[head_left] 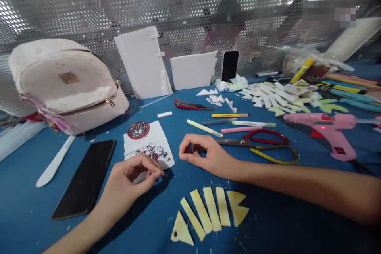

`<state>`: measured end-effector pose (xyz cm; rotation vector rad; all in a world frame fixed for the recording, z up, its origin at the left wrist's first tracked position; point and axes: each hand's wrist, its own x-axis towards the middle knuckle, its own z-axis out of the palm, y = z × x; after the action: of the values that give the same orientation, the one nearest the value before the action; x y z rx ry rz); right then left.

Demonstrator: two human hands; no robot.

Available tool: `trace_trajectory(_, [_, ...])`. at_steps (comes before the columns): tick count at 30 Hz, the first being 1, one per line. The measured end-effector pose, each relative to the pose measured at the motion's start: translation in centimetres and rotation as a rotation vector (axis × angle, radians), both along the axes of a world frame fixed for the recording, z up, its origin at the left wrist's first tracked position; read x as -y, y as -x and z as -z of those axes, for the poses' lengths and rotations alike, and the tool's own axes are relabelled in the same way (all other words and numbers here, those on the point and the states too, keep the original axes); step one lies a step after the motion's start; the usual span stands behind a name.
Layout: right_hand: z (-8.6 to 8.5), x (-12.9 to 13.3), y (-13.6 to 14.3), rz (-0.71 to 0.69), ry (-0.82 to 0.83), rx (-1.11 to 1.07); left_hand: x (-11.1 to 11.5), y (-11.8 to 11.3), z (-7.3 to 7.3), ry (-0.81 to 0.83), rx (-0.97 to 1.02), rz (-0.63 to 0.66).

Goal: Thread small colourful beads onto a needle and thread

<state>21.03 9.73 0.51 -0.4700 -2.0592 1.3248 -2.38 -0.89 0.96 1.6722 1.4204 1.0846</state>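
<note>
The left hand [131, 174] has thumb and fingertips brought together in a low pinch at the near edge of a white paper [154, 135], and the right hand [212, 156] makes a similar rounded pinch just beyond that paper's right edge, its thumb and forefinger meeting; whether something very fine lies between either pair of tips, I cannot tell. The two hands are apart, tips facing each other. On the paper, just behind the left fingers, lie loose small beads [151, 152], with more in a red-rimmed dish [138, 138] at its far left. Work this small seems to call for light fingertip pressure, steady forearms and slow moves, with the left knuckles kept clear of the beads so that they do not scatter. In front of the hands, yellow pieces [201, 211] lie in a fanned row, a triangle with a hole at the left and a notched end piece at the right; it is best to lift the wrists over them rather than drag across. The scissors [238, 142] lie right behind the right hand, blades pointing towards it, so that wrist should not slide back. Farther out are a red cutter [190, 105], a black phone [85, 178] and a pink glue gun [330, 125]; its red light is on, so treat the tip as hot.
</note>
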Motion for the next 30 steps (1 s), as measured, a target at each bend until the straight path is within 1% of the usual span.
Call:
trace_trajectory(2, [0.1, 0.0, 0.0, 0.006, -0.016, -0.035, 0.5, -0.7, 0.8, 0.015, 0.071, -0.008])
trace_trajectory(5, [0.3, 0.1, -0.1, 0.010, -0.043, -0.088, 0.8, -1.2, 1.4, 0.031, 0.089, -0.046])
trace_trajectory(13, [0.3, 0.2, -0.2, 0.029, -0.074, -0.147, 1.0, -1.6, 1.4, 0.061, 0.131, -0.106])
trace_trajectory(18, [0.3, 0.1, -0.1, 0.034, -0.061, -0.145, 0.9, -1.2, 1.6, 0.096, 0.115, -0.061])
trace_trajectory(23, [0.5, 0.1, 0.0, 0.030, -0.060, -0.161, 0.8, -1.3, 1.4, 0.170, 0.151, -0.105])
trace_trajectory(30, [0.4, 0.1, 0.0, 0.035, -0.068, -0.171, 0.8, -1.3, 1.4, 0.163, 0.160, -0.083])
